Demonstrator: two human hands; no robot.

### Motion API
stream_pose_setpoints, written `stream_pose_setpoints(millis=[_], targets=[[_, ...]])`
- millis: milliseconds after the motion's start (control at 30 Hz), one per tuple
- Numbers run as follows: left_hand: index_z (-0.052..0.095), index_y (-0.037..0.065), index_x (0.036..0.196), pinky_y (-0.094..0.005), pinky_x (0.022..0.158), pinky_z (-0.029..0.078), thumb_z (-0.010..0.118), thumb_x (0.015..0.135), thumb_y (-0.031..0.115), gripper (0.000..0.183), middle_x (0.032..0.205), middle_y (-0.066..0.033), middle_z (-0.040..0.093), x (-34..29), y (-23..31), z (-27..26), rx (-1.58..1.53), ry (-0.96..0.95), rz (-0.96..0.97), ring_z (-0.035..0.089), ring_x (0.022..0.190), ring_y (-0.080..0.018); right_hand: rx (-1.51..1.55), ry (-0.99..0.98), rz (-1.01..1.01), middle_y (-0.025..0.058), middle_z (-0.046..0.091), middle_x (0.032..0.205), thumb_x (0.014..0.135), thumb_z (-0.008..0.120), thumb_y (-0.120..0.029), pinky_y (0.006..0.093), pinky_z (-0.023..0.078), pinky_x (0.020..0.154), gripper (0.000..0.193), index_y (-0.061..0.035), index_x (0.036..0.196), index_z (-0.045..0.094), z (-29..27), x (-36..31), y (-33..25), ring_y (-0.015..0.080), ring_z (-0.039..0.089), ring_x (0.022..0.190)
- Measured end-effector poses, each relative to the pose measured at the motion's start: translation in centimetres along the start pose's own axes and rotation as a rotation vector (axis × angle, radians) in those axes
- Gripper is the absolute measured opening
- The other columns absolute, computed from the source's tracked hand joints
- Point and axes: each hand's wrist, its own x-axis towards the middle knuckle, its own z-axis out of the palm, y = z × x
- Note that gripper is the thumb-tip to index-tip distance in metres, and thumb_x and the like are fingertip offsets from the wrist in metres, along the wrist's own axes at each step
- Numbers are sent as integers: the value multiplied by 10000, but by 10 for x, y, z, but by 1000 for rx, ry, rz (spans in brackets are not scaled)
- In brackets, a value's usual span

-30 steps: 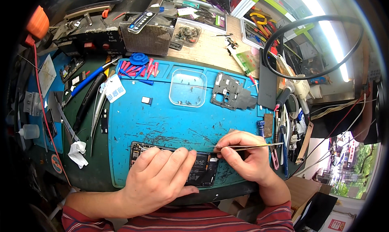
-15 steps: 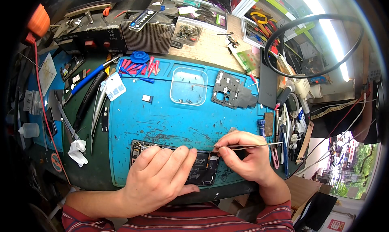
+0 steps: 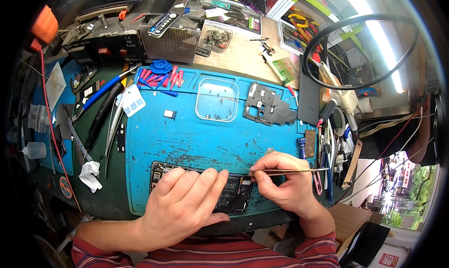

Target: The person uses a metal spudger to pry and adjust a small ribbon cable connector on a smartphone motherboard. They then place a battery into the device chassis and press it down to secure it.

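Note:
On the blue mat lies an opened smartphone (image 3: 237,200), its back off and the dark battery and inner parts showing. My left hand (image 3: 184,200) reaches across it, fingertips at the far long edge and thumb by the near edge, gripping it and hiding much of its left half. My right hand (image 3: 284,181) pinches slim metal tweezers (image 3: 306,170) between thumb and fingers at the phone's upper right corner. The shanks stick out to the right past the hand. Where the tips touch is too fine to make out.
Beyond the phone stand a clear dish (image 3: 217,99) of small screws and a removed dark phone frame part (image 3: 262,104). A SIM tray (image 3: 170,114) lies left of the dish. Pink and blue nozzles (image 3: 161,78), hand tools (image 3: 100,111) and a crumpled tissue (image 3: 90,176) sit further left.
The right hand has shifted slightly right, and the tweezers have turned a little, their rear end now lower. My left hand and the phone stay in place.

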Motion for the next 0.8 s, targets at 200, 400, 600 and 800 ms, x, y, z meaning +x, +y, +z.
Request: stream_pose_setpoints(millis=[200, 400, 600, 800], targets=[[723, 89, 1368, -421, 993, 391, 791, 775, 572, 767, 1227, -51, 612, 1, 1, -1, 3, -45, 1, 561, 1023, -212, 179, 24, 168, 81, 768, 895, 944, 746, -2, 256, 587, 701, 96, 38, 1025, 776, -1, -5, 5, 114, 740, 795], [694, 129, 1418, -404, 1042, 375, 792, 778, 549, 772, 1273, -42, 594, 3, 1, -6, 16, -99, 5, 551, 1063, -187, 174, 16, 164, 89, 772, 906, 941, 747, -1, 255, 590, 701, 100, 43, 1027, 775, -2, -4, 4, 121, 747, 798], [676, 178, 1455, -418, 1032, 369, 793, 778, 570, 791, 1260, -41, 557, 4, 2, -4, 43, -119, 22, 523, 1046, -202, 191, 10, 177, 90, 776, 908, 943, 748, -5, 258, 594, 706, 102, 45, 1028, 774, -2, -5, 5, 121, 749, 797], [676, 195, 1459, -429, 1026, 372, 797, 780, 580, 790, 1244, -45, 552, 7, 3, -6, 65, -148, 31, 516, 1025, -212, 191, 7, 191, 87, 778, 909, 945, 749, -11, 258, 595, 711, 101, 43, 1026, 775, -3, -4, 3, 119, 752, 805]])
